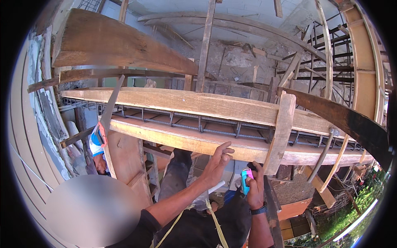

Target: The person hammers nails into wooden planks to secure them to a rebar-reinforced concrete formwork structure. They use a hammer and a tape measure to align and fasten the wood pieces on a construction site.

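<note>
My right hand grips a small turquoise and pink tape measure, held just below the near side of a wooden beam form. My left hand is empty, its fingers partly bent and apart, at the lower edge of the form's near board. Between this board and the far board lies a cage of steel reinforcing bars. A short wooden cleat crosses both boards to the right of my hands. At the left, a handsaw with an orange handle leans against the form.
A wide wooden plank rises at the far left. Upright posts stand beyond the form, and a dark curved timber crosses at the right. A person in blue and white is low at the left. A blurred patch hides the lower left.
</note>
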Action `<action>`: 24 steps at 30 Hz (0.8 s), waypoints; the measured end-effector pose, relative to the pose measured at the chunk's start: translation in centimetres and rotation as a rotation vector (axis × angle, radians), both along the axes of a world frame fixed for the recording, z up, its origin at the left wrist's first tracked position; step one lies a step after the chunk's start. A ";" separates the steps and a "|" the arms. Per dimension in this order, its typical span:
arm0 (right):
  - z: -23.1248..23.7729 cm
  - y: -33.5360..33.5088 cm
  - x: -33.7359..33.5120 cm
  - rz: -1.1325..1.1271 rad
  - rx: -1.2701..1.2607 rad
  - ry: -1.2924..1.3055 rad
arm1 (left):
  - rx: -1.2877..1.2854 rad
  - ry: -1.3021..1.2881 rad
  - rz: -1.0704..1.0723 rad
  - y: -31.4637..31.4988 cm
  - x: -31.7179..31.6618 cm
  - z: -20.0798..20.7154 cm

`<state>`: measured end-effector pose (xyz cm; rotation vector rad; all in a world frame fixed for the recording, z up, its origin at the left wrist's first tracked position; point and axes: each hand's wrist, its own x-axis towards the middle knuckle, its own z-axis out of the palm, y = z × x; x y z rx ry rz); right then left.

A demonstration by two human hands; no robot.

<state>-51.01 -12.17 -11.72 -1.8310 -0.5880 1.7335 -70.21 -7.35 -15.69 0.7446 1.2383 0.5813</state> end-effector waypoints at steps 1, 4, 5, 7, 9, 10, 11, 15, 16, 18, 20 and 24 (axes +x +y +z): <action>-0.3 0.8 -1.5 0.012 -0.001 0.010 | -0.097 0.006 0.050 -0.7 -0.9 0.0; -2.1 3.0 -6.4 0.178 0.024 0.022 | -0.381 -0.007 0.157 -1.5 -4.5 0.7; -3.1 3.3 -8.5 0.228 0.085 -0.007 | -0.378 -0.033 0.207 -1.4 -5.7 1.4; -4.9 3.7 -13.3 0.163 0.162 0.058 | -0.369 -0.088 0.306 -1.3 -8.0 2.2; -5.2 4.8 -17.6 0.140 0.117 0.121 | -0.209 -0.013 0.331 -1.5 -10.9 1.6; -5.3 5.4 -19.6 0.129 0.090 0.155 | -0.134 0.094 0.305 -1.1 -12.5 1.8; -5.5 5.7 -21.4 0.121 -0.011 0.303 | -0.058 0.198 0.274 -0.9 -13.7 2.1; -4.8 7.9 -27.9 0.076 -0.259 0.772 | 0.126 0.512 0.305 -0.5 -19.1 1.3; -4.5 8.2 -29.2 0.055 -0.284 0.852 | 0.118 0.528 0.342 0.3 -20.3 1.9; -3.7 8.3 -31.5 0.249 -0.116 0.570 | 0.124 0.661 0.407 1.1 -23.5 0.9; -5.4 7.3 -32.3 0.517 0.320 0.077 | 0.148 0.830 0.487 3.1 -26.8 -0.7; -2.8 7.7 -25.2 0.178 0.025 0.427 | 0.217 1.217 0.453 8.6 -33.3 -5.4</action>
